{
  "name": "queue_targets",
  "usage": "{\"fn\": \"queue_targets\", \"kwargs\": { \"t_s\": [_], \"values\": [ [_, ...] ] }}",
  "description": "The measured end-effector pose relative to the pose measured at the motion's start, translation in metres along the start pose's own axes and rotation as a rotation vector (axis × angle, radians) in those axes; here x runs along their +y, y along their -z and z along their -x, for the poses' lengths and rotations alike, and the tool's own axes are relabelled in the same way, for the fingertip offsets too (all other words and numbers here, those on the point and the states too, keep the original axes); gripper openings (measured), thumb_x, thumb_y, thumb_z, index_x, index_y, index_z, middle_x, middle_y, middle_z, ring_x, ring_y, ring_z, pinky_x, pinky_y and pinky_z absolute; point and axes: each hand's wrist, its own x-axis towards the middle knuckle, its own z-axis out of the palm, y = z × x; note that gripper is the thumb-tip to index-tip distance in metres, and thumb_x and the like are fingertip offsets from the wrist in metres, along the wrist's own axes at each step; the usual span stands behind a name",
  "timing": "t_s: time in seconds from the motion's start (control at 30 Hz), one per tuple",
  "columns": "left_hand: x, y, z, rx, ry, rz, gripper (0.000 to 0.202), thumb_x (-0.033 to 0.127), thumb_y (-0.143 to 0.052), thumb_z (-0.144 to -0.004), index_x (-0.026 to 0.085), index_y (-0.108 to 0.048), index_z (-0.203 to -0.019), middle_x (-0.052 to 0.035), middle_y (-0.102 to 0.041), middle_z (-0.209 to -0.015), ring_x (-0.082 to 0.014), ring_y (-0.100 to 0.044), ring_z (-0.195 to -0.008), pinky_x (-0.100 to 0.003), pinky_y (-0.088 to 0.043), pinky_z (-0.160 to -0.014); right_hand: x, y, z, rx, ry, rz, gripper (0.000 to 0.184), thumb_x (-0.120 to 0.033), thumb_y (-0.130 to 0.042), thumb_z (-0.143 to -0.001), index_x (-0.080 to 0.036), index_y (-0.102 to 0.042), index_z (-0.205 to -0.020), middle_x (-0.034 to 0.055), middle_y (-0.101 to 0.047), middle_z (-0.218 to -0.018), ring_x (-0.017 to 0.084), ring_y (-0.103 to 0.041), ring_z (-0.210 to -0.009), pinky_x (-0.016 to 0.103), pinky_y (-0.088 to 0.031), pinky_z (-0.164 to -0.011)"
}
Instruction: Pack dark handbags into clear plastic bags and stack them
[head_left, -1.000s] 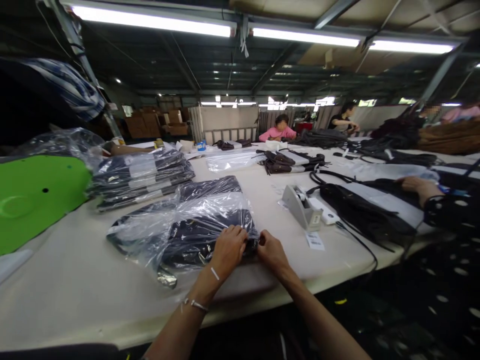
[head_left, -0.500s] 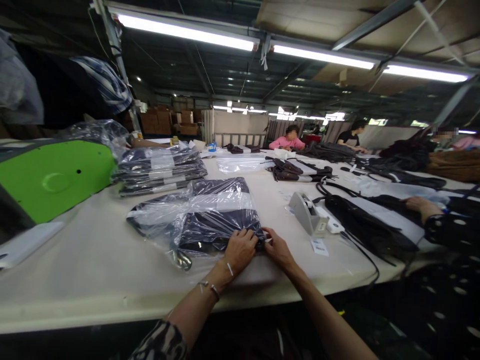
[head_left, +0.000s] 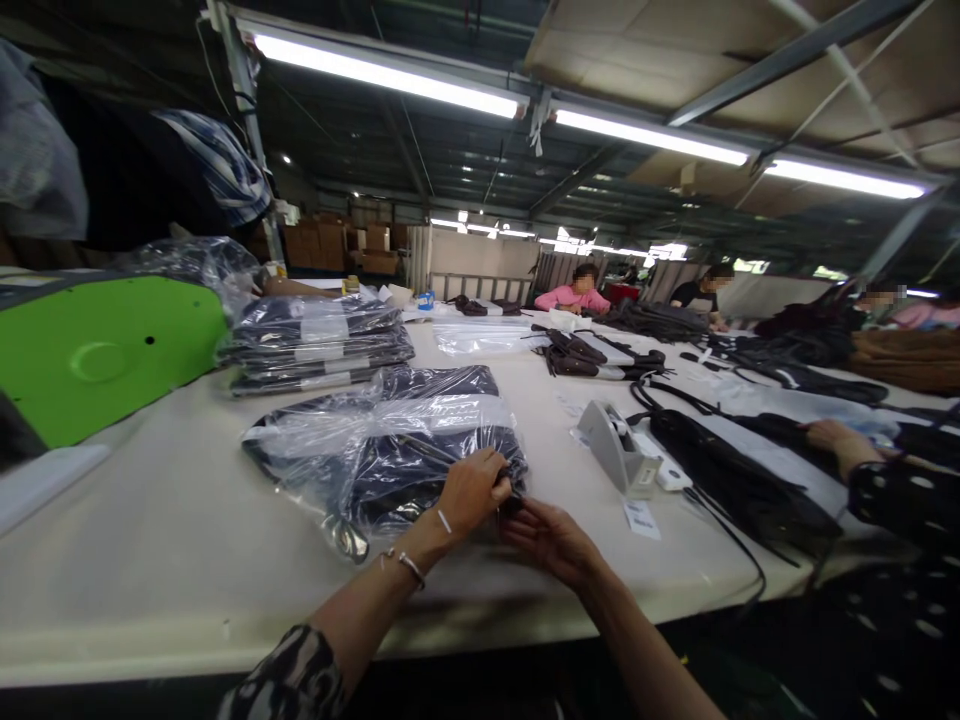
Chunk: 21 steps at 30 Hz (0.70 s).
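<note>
A folded dark navy garment (head_left: 420,460) with a pale band across it lies in a clear plastic bag (head_left: 319,430) in front of me. My left hand (head_left: 471,492) is closed on the bag's near right corner, its fingers curled in a pinch. Just right of it, my right hand (head_left: 551,538) is turned partly palm up, with thumb and fingers pinching the dark edge at that same corner. Exactly how much of bag and cloth lies between the fingers is hidden.
Left stand a green-sided machine (head_left: 112,355) and a stack of bagged garments (head_left: 319,345). To the right are a grey tape dispenser (head_left: 619,450), a label (head_left: 642,519) and dark garments (head_left: 705,440). A co-worker's hand (head_left: 836,440) rests there; other people sit farther back.
My left fingers have curled from lying over the corner into a pinch. My right hand has moved slightly nearer and rolled palm up beneath the corner.
</note>
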Motion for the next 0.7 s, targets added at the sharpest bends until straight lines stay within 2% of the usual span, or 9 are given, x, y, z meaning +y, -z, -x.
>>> {"fn": "queue_targets", "kwargs": {
  "t_s": [0.13, 0.27, 0.3, 0.37, 0.5, 0.6, 0.7],
  "values": [
    [0.005, 0.0, 0.002, 0.017, -0.121, -0.039, 0.022, 0.019, -0.063, -0.082, 0.021, -0.059, -0.103, -0.0033, -0.062, -0.107, -0.0194, -0.059, -0.096, -0.031, -0.047, -0.083, 0.009, -0.013, -0.022, 0.106, 0.103, -0.056, 0.044, -0.025, -0.092, -0.049, -0.014, -0.067, -0.083, 0.0024, -0.072, -0.075, 0.016, -0.068, -0.066, 0.029, -0.058, -0.071],
    [0.007, -0.011, 0.002, 0.072, -0.307, -0.237, 0.007, 0.018, -0.062, -0.086, 0.018, -0.06, -0.091, -0.0052, -0.063, -0.097, -0.0234, -0.056, -0.098, -0.037, -0.045, -0.084, 0.014, -0.017, -0.029, 0.203, 0.134, -0.041, 0.037, -0.026, -0.09, -0.048, -0.016, -0.06, -0.067, -0.0043, -0.063, -0.054, 0.01, -0.057, -0.045, 0.027, -0.055, -0.059],
    [0.007, -0.014, 0.002, 0.084, -0.339, -0.263, 0.002, 0.018, -0.06, -0.088, 0.018, -0.059, -0.089, -0.005, -0.063, -0.094, -0.0232, -0.056, -0.095, -0.037, -0.045, -0.082, 0.013, -0.016, -0.027, 0.203, 0.126, -0.038, 0.036, -0.026, -0.089, -0.049, -0.016, -0.059, -0.067, -0.0042, -0.063, -0.054, 0.011, -0.057, -0.045, 0.028, -0.055, -0.059],
    [0.004, -0.021, 0.004, 0.096, -0.377, -0.284, 0.007, 0.019, -0.056, -0.092, 0.018, -0.059, -0.085, -0.0043, -0.063, -0.088, -0.0221, -0.057, -0.089, -0.036, -0.045, -0.077, 0.011, -0.012, -0.021, 0.161, 0.096, -0.05, 0.032, -0.023, -0.087, -0.052, -0.016, -0.062, -0.07, -0.0012, -0.067, -0.061, 0.014, -0.064, -0.053, 0.029, -0.056, -0.064],
    [-0.002, -0.033, 0.014, 0.103, -0.416, -0.283, 0.014, 0.019, -0.052, -0.095, 0.017, -0.06, -0.084, -0.0036, -0.063, -0.084, -0.0208, -0.058, -0.083, -0.034, -0.046, -0.073, 0.007, 0.001, -0.01, 0.035, -0.028, -0.194, 0.022, -0.019, -0.082, -0.06, -0.012, -0.066, -0.074, 0.0063, -0.073, -0.075, 0.021, -0.072, -0.077, 0.035, -0.057, -0.085],
    [-0.006, -0.036, 0.027, 0.14, -0.433, -0.248, 0.016, 0.02, -0.049, -0.097, 0.015, -0.063, -0.101, -0.006, -0.067, -0.097, -0.0213, -0.06, -0.095, -0.034, -0.047, -0.083, 0.007, 0.005, -0.008, 0.009, -0.047, -0.242, 0.026, -0.025, -0.083, -0.066, -0.011, -0.067, -0.081, 0.0079, -0.073, -0.077, 0.021, -0.072, -0.078, 0.036, -0.056, -0.085],
    [-0.009, -0.034, 0.04, 0.188, -0.447, -0.27, 0.03, 0.023, -0.046, -0.098, 0.012, -0.057, -0.124, -0.0101, -0.064, -0.121, -0.0245, -0.054, -0.118, -0.038, -0.041, -0.1, 0.008, 0.002, -0.01, 0.033, -0.005, -0.196, 0.035, -0.03, -0.086, -0.066, -0.011, -0.067, -0.088, 0.0082, -0.073, -0.078, 0.021, -0.071, -0.075, 0.036, -0.057, -0.079]
  ]
}}
